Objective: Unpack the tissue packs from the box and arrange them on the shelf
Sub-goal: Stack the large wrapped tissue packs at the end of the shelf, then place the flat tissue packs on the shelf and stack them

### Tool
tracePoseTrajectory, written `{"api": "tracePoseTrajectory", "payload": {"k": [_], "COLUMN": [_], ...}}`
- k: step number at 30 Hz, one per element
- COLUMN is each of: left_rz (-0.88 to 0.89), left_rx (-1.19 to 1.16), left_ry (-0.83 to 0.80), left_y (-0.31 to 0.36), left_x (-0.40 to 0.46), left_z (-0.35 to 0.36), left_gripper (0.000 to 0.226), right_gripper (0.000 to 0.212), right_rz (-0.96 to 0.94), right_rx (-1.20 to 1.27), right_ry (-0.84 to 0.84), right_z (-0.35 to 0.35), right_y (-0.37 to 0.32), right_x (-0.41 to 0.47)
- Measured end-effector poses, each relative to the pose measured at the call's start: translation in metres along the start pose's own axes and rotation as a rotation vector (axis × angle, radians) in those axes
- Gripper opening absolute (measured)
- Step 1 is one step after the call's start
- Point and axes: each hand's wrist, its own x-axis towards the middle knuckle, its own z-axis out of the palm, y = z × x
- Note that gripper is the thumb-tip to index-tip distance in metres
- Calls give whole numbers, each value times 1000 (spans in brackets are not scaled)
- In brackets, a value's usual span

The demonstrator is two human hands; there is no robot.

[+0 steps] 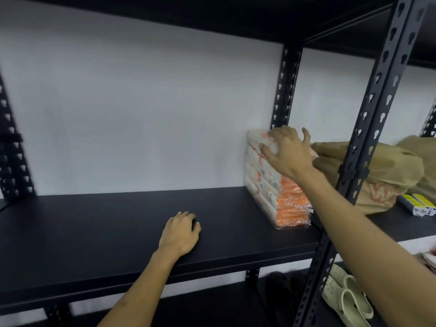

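A stack of white-and-orange tissue packs in clear wrap stands at the right end of the black shelf board, against the white wall. My right hand lies on top of the stack with fingers spread and thumb over the near side. My left hand rests palm down on the bare shelf board, fingers loosely bent, holding nothing. The box is not in view.
A black perforated upright stands just right of the stack, another behind it. Tan bags and small yellow-labelled items fill the neighbouring shelf. Pale clogs sit below. A shelf board hangs overhead.
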Motion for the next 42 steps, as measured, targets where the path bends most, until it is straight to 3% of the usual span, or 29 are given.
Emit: {"api": "tracePoseTrajectory", "payload": {"k": [3,8,11,19,24,27,30,36,40,42], "left_rz": [123,178,178,258,206,111,-44,-362,-476,-521], "left_rx": [-1,208,255,111,-152,-181,-223,-197,-200,-194], "left_ry": [61,83,94,130,150,89,-48,-400,-549,-556], "left_y": [6,3,-4,-20,-30,-50,-77,-126,-136,-139], "left_x": [-22,-79,-101,-158,-209,-240,-272,-322,-339,-346], "left_z": [-2,9,14,15,27,51,86,163,194,206], "left_gripper": [40,62,73,63,57,49,47,49,61,68], "right_gripper": [44,43,45,63,47,43,41,37,59,62], "right_rz": [-112,-151,-50,51,86,113,157,358,468,419], "right_rx": [130,188,228,221,324,409,474,538,501,405], "right_ry": [68,-371,-464,-343,-105,-95,-274,-863,-1352,-1465], "right_z": [10,68,90,84,77,76,90,136,159,168], "right_y": [-45,-97,-109,-130,-143,-158,-170,-179,-181,-181], "right_x": [-57,-156,-196,-255,-301,-330,-372,-487,-574,-586]}}
